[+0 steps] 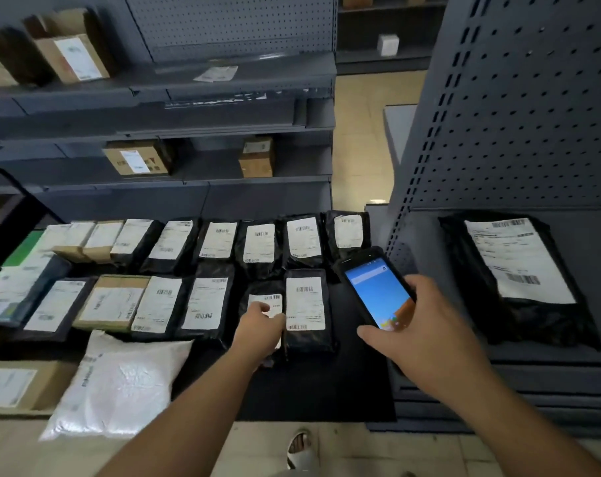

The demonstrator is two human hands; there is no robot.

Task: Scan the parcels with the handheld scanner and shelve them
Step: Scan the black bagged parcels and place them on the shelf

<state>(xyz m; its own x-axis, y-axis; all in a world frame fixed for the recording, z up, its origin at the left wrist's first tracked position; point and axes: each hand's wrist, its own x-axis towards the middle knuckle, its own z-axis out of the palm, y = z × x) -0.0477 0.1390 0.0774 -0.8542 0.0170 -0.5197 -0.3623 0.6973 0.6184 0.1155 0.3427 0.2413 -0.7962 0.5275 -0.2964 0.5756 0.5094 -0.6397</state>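
The printing on every shipping label is too small and blurred to read, and the left edge of the spread is smeared, so the parcels there run together. The left hand point(259, 327) lies over a small black parcel point(262, 290) in the front row, covering its lower half; the fingers curl down onto its white label, and whether they grip the parcel or only press on it cannot be told. Just to its right, touching or nearly so, lies a black parcel with a tall label point(306, 304). The right hand point(419, 333) holds the handheld scanner point(378, 287) by its lower end, thumb across the bottom of the lit blue screen, the device tilted above the dark surface, to the right of both rows. A large black polybag point(519, 280) lies flat on the grey shelf point(567, 356) at right, well apart from the hands. A white padded mailer point(120, 380) sits at the front left, beside a cardboard box point(13, 385) cut off by the frame.
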